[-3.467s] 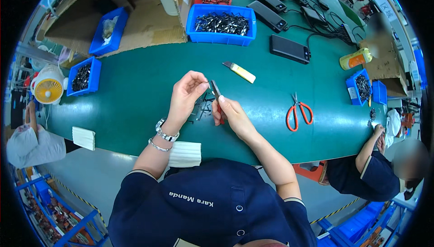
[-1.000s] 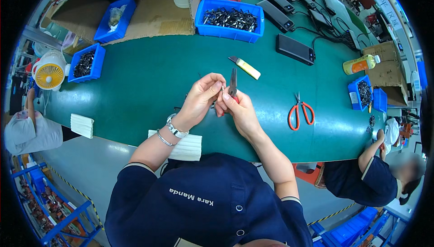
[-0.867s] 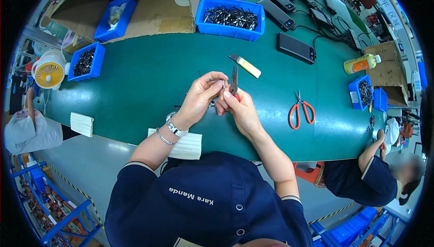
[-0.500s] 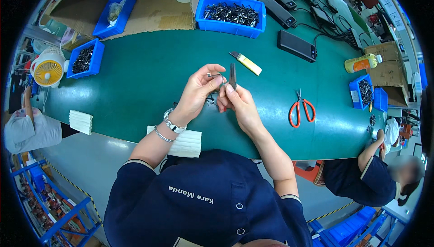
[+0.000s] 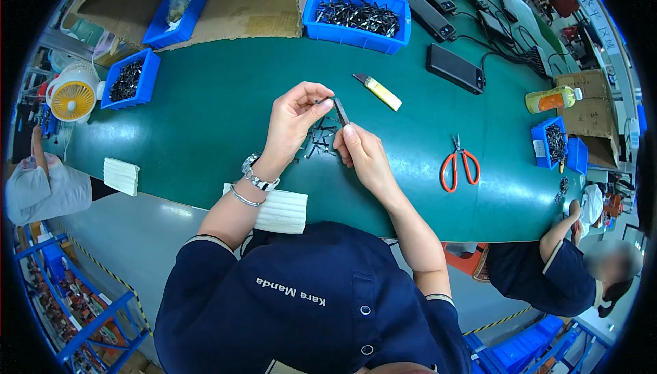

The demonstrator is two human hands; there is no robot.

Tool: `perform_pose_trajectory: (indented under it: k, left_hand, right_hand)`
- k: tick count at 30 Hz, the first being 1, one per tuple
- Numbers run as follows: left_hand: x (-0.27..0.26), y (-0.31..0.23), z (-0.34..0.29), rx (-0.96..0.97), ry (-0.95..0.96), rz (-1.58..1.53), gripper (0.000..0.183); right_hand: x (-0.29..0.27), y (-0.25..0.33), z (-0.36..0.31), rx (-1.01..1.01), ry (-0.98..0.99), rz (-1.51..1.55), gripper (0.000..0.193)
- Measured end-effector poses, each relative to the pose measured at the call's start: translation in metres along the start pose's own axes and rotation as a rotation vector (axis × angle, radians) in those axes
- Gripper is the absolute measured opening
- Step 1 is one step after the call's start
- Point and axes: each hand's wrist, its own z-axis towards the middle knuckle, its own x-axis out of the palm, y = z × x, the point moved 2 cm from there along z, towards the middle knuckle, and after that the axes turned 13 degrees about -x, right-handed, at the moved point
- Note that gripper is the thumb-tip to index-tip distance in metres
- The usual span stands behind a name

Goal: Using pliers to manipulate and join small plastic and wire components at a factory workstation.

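Observation:
Between its thumb and fingertips, my left hand [image 5: 295, 115] pinches a small dark part, mostly hidden by the fingers. My right hand [image 5: 366, 155] grips a slim dark metal tool [image 5: 341, 112] with narrow jaws, like tweezers or pliers; its rear end is hidden in the palm. The tool's tip meets the part at the left fingertips. Below, between both hands, a loose pile of small black and silver parts [image 5: 319, 140] lies on the green table. A yellow-handled cutter knife [image 5: 381, 92] lies beyond the right hand, and red-handled scissors [image 5: 459, 169] lie to its right.
A blue bin of small dark parts [image 5: 357, 23] stands at the back, with smaller blue bins [image 5: 130, 81] left and right [image 5: 549, 143]. Black power banks [image 5: 454, 68] with cables fill the back right. A white folded cloth [image 5: 282, 211] lies by my left forearm. A co-worker [image 5: 540, 268] sits at right.
My left hand has risen slightly. The tool in my right hand has tilted to the left, its tip now at the left fingertips. More of the pile below shows.

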Motion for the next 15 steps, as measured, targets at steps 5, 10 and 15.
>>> perform_pose_trajectory:
  k: [5,10,15]
  left_hand:
    - [-0.0013,0.0022,0.0010,0.013,-0.002,0.031,0.013]
    - [-0.0006,0.0032,0.0027,0.020,-0.016,0.080,0.012]
    - [0.0021,0.0067,0.0011,0.080,-0.079,0.136,0.010]
  right_hand:
    - [-0.0007,-0.0046,0.0014,0.007,0.012,-0.062,0.045]
    - [-0.0023,-0.0063,0.0032,0.011,0.003,-0.162,0.046]
    - [-0.0023,-0.0070,0.0034,-0.033,-0.020,-0.299,0.045]
